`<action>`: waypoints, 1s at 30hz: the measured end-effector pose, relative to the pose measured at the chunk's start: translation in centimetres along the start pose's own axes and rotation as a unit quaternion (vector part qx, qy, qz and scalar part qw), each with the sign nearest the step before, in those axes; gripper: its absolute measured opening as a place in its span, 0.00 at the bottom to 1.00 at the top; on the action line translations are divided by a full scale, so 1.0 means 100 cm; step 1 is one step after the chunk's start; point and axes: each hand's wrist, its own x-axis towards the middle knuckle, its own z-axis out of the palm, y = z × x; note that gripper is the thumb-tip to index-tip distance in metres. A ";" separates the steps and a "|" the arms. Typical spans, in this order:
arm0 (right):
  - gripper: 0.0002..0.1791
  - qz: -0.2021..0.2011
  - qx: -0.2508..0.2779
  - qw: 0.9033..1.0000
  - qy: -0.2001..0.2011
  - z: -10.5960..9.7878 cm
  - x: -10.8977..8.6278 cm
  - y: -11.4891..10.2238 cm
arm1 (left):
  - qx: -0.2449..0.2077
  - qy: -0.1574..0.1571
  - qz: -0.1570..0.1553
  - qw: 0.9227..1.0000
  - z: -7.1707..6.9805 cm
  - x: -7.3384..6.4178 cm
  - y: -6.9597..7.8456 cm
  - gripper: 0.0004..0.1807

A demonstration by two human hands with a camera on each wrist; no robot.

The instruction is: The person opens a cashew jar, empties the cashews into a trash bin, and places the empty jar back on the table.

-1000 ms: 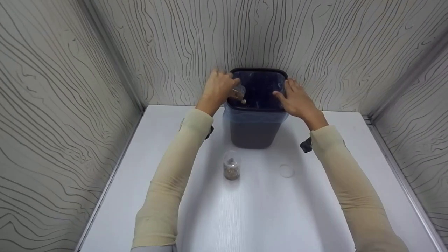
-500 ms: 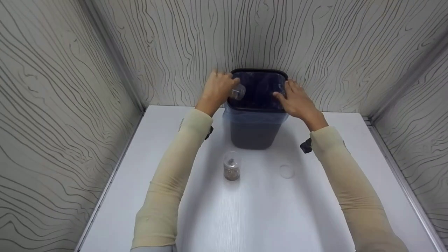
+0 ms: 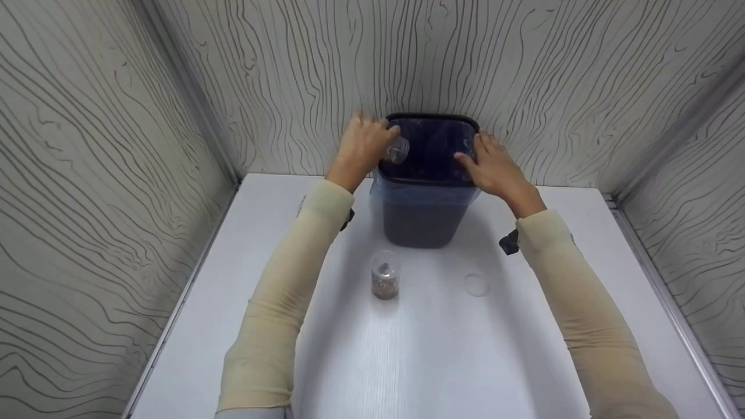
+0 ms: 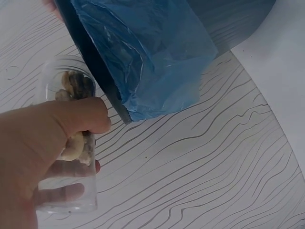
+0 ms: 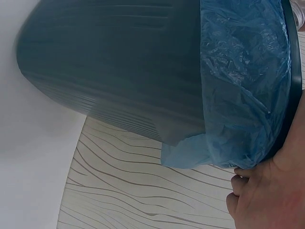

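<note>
My left hand [image 3: 364,142] grips a clear plastic jar [image 3: 398,151] at the left rim of a dark bin [image 3: 424,224]. Brown, cream and dark pieces [image 4: 74,148], perhaps shells or stones, show through the jar wall in the left wrist view. The jar is tilted over the bin's mouth. A blue bag [image 5: 243,81] lines the bin and folds down outside its rim. My right hand [image 3: 497,166] holds the bin's right rim, thumb inside, fingers curled at the outside. The fingertips of my left hand are blurred in the head view.
A second clear container [image 3: 385,285] with brownish contents stands on the white table [image 3: 419,361] before the bin. To its right lies a thin clear disc or ring [image 3: 477,285], possibly a lid. Wood-patterned panels [image 3: 279,70] enclose the back and sides.
One second ago, brownish contents and a pale piece showed at the jar's mouth in the head view; now that end looks clear. Both hands have stayed nearly in place.
</note>
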 end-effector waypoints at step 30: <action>0.50 -0.012 0.030 0.999 0.003 0.002 0.002 0.003 | 0.045 0.018 0.023 0.999 0.000 0.001 0.005 0.25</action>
